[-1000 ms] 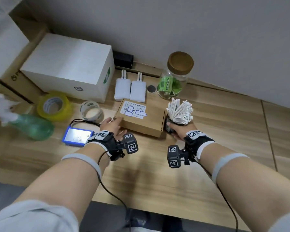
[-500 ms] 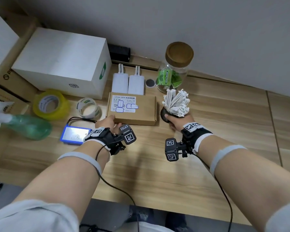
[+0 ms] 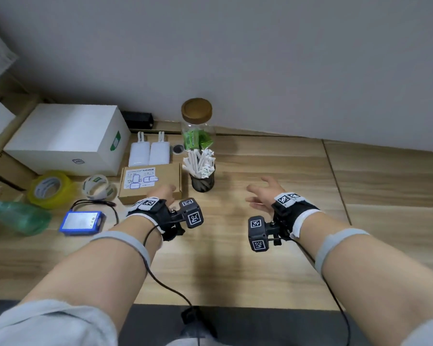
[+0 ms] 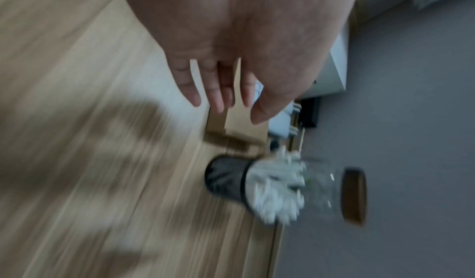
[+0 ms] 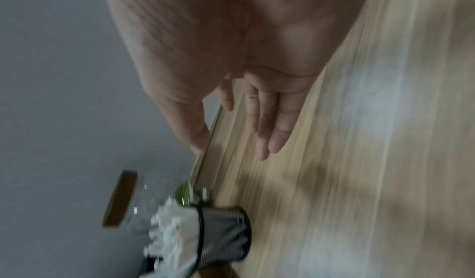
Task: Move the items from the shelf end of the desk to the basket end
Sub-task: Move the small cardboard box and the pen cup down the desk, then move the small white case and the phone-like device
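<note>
A brown cardboard box (image 3: pixel 151 182) with a white label lies flat on the wooden desk (image 3: pixel 235 258). Right beside it stands a black mesh cup (image 3: pixel 202 182) full of white sticks, also in the left wrist view (image 4: pixel 226 178) and the right wrist view (image 5: pixel 223 235). My left hand (image 3: pixel 164 192) hovers at the box's near right corner, its fingers (image 4: pixel 217 95) straight and holding nothing. My right hand (image 3: pixel 258 193) is spread open to the right of the cup, apart from it, its fingers (image 5: pixel 272 132) straight.
Behind the cup stands a glass jar (image 3: pixel 196 131) with a wooden lid and green packets. Two white adapters (image 3: pixel 149 153) and a white carton (image 3: pixel 65 138) lie behind the box. Left of it are clear tape (image 3: pixel 99 187), yellow tape (image 3: pixel 49 188), a blue battery pack (image 3: pixel 81 222) and a green spray bottle (image 3: pixel 18 218).
My right hand has let go of the mesh cup and moved away to the right. My left hand has slid from the box's near left side to its near right corner.
</note>
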